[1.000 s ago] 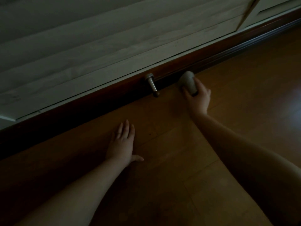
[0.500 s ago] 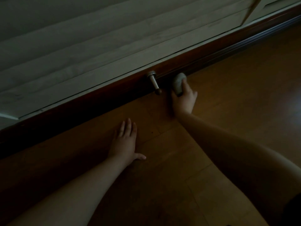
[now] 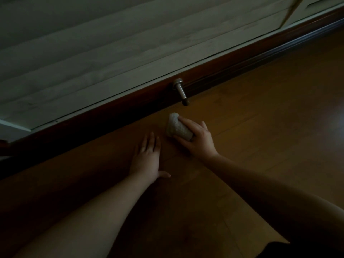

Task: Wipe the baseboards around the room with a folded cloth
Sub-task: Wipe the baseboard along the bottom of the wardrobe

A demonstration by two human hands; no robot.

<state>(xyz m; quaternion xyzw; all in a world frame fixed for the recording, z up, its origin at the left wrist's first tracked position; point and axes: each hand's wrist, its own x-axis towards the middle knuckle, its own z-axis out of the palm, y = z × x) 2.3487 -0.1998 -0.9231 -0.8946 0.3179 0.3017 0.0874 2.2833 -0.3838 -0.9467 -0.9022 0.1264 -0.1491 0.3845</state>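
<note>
A dark red-brown baseboard (image 3: 115, 108) runs diagonally from lower left to upper right under a pale wall. My right hand (image 3: 199, 140) grips a folded grey cloth (image 3: 177, 127), held just in front of the baseboard, below a metal doorstop. Whether the cloth touches the floor I cannot tell. My left hand (image 3: 147, 159) lies flat on the wooden floor with fingers straight, just left of the cloth.
A metal doorstop (image 3: 180, 91) sticks out from the baseboard above the cloth. The wooden floor (image 3: 260, 127) stretches to the right. The pale wall (image 3: 93, 62) has horizontal bands. The room is dim.
My right hand has carried the cloth leftward, from right of the doorstop at the baseboard to below it and nearer my left hand. The left hand stayed planted.
</note>
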